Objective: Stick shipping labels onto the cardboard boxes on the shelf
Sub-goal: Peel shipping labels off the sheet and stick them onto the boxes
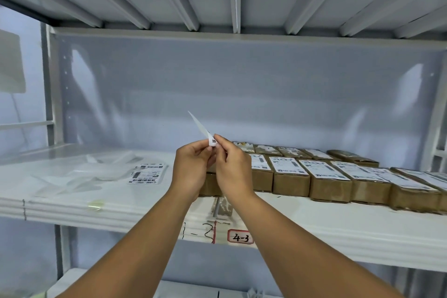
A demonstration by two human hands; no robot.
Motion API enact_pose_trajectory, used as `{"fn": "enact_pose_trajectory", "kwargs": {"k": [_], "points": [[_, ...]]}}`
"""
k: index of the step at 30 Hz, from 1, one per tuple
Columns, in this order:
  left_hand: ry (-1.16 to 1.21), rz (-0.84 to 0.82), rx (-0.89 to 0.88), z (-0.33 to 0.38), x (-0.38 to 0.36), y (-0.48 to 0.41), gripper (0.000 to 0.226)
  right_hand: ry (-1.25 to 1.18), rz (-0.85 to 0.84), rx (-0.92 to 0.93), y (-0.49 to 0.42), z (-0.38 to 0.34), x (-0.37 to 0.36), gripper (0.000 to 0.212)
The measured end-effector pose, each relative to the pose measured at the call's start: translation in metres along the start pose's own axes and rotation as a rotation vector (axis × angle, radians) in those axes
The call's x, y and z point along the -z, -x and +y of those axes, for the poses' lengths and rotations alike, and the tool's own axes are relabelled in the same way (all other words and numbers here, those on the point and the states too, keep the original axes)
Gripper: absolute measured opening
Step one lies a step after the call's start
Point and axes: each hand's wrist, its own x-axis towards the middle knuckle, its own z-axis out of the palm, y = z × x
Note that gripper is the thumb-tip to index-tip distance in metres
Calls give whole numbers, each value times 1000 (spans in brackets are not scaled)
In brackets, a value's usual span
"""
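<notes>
Two-handed peel, seemingly | left hand [191,172] and right hand [233,167] both pinch label [212,141] | next: likely press onto box [209,185] at shelf [314,215] front edge

A red-bordered tag [240,238] on the shelf's [338,232] front edge reads "4-3" by hand; the black scrawl [198,231] just left of it cannot be read surely. Print and barcodes on the cardboard boxes' [329,186] labels, the loose labels [147,174] and the raised label [212,141] are too small to read.

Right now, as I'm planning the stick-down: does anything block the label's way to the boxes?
The left hand and right hand pinch the label just before the boxes. Nothing visible lies between, though the hands hide the nearest part of them.
</notes>
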Motion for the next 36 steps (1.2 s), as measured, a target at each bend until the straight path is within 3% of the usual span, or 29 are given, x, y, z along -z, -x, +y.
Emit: {"fn": "enact_pose_trajectory", "kwargs": {"k": [8,17,21,36], "points": [[-49,-4,22,-7,-2,-30,24,3,-12,23,-26,21,-7,32],[-369,-3,-62,-28,15,-54,29,-49,-47,63,-39,47,-24,30],[-381,37,-67,-40,17,-52,32,-93,-125,-18,-40,58,-25,31],[-402,48,-100,-46,23,-52,20,-3,-149,42,-38,59,-27,33]]}}
